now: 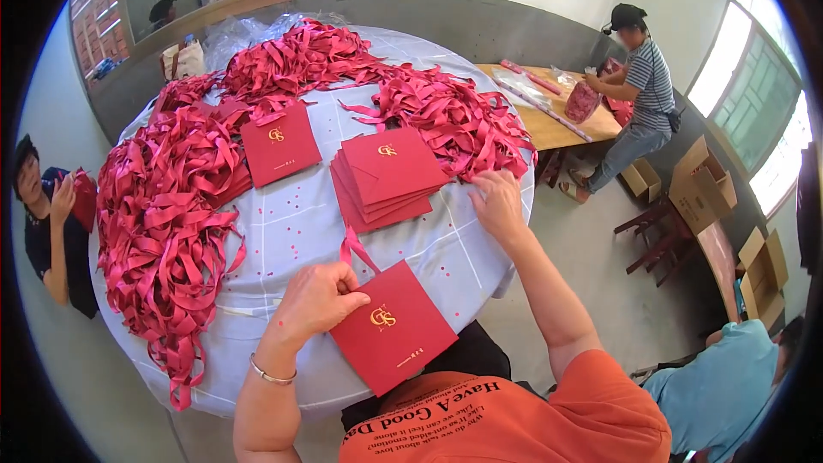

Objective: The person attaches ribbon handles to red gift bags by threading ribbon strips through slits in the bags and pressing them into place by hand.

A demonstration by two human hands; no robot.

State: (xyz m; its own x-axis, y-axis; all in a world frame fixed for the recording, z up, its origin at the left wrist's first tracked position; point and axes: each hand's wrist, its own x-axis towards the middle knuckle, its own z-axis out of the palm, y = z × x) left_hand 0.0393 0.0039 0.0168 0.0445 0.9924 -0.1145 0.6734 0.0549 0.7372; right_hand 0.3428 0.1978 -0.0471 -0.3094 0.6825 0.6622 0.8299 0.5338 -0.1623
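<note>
A flat red paper bag (pixel 396 334) with gold print lies tilted at the near edge of the round table, partly over it. My left hand (pixel 319 298) pinches its upper left edge between thumb and fingers. A pink-red ribbon (pixel 358 250) rises from behind the bag's top edge. My right hand (pixel 499 206) is at the near edge of the right-hand ribbon pile (pixel 450 116), fingers bent and apart; I see nothing clearly gripped in it. Left of that hand is an uneven stack of red bags (pixel 390 167). Another red bag (pixel 281 146) lies farther left.
A large ribbon heap (pixel 176 206) covers the table's left side. Red specks dot the pale tablecloth (pixel 274 249). A person (pixel 56 214) holds something red at left. Another person (pixel 647 90) stands at a wooden table (pixel 591 124); cardboard boxes (pixel 703 184) stand at right.
</note>
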